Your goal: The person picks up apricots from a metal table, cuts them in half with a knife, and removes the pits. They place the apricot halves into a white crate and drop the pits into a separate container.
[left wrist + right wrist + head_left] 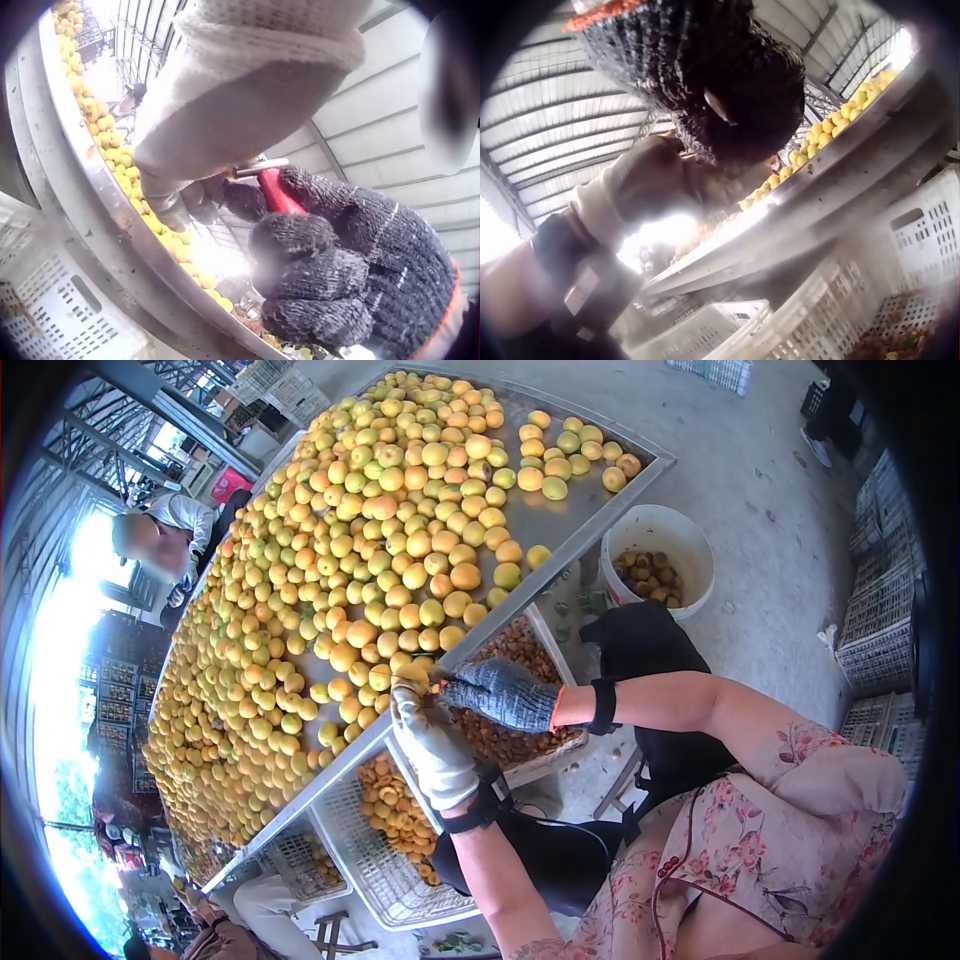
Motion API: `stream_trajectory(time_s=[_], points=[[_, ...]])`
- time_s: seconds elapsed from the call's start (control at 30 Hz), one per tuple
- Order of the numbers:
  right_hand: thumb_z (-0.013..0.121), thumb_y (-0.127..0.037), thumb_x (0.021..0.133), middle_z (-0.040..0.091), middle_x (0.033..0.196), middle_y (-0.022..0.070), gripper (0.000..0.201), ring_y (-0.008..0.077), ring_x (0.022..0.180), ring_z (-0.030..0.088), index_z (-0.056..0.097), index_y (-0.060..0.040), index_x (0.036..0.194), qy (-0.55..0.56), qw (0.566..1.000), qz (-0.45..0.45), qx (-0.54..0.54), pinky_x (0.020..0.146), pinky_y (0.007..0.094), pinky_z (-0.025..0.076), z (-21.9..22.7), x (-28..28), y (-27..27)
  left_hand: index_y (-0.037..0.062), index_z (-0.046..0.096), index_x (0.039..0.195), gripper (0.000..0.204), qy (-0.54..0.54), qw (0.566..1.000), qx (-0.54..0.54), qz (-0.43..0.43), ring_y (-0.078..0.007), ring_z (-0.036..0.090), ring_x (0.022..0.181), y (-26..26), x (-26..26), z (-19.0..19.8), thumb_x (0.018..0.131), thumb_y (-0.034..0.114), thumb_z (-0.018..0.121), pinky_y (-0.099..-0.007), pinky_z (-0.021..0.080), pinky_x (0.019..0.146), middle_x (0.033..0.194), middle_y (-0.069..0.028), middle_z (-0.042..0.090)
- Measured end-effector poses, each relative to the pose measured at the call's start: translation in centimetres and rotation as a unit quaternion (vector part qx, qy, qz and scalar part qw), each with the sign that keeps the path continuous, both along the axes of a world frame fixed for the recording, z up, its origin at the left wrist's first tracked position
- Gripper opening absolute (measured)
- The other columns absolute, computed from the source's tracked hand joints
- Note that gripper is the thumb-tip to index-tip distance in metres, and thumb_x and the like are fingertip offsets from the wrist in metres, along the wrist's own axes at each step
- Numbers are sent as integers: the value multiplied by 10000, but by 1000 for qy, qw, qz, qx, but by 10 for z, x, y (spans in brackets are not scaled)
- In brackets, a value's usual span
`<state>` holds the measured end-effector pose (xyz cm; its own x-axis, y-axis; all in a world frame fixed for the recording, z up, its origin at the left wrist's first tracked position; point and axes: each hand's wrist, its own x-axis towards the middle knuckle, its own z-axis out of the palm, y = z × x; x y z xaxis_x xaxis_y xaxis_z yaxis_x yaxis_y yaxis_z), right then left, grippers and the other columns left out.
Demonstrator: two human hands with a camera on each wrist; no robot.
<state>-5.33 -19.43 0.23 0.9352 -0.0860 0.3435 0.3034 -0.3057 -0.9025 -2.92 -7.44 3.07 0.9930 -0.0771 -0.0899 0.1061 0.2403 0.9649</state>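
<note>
At the table's (pixel 560 550) near edge, the white-gloved left hand (pixel 428 735) curled round a yellow-orange apricot (pixel 412 673) while the dark-gloved right hand (pixel 500 693) gripped a red-handled knife (pixel 276 189). A white bucket (pixel 690 540) held brown pits; white crates (pixel 370 860) held halved fruit, on concrete floor
</note>
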Motion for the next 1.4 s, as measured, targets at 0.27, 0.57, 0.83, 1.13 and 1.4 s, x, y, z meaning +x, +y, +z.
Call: stream_trajectory(time_s=[0.27,0.57,0.83,1.13,1.4], points=[[537,-330,924,636,808,189,316,373,767,609,642,-32,923,8,1000,-15,11,672,453,459,-5,0,2,37,560,1139,474,-6,997,-82,-1,-92,523,868,-1,3,-5,972,459,425,-207,387,727,992,-27,595],[485,-357,950,642,841,195,356,383,771,614,627,-32,915,55,993,7,-106,683,455,466,1,-1,-1,40,485,1251,563,22,973,-223,-48,-209,537,991,-1,15,-30,960,516,411,-371,398,969,1084,-86,581],[547,-374,929,660,828,150,357,286,780,641,641,-32,967,-31,999,-25,30,693,380,473,-1,-2,-15,37,536,1167,526,-53,991,-113,43,-203,556,972,3,22,-10,971,502,389,-370,474,868,1097,-93,578],[605,-359,900,573,708,-27,291,69,617,485,643,-82,822,161,966,-85,183,495,256,379,2,24,-9,-42,538,1095,327,-215,939,254,91,-278,566,900,-31,-8,-34,981,245,429,-374,446,839,1010,-180,589],[529,-448,908,635,733,143,434,241,668,607,645,-30,887,269,925,-32,265,600,371,456,12,22,-11,-29,572,1033,298,-289,865,401,87,-359,595,801,-31,-10,-21,967,239,457,-411,470,746,896,-205,619]])
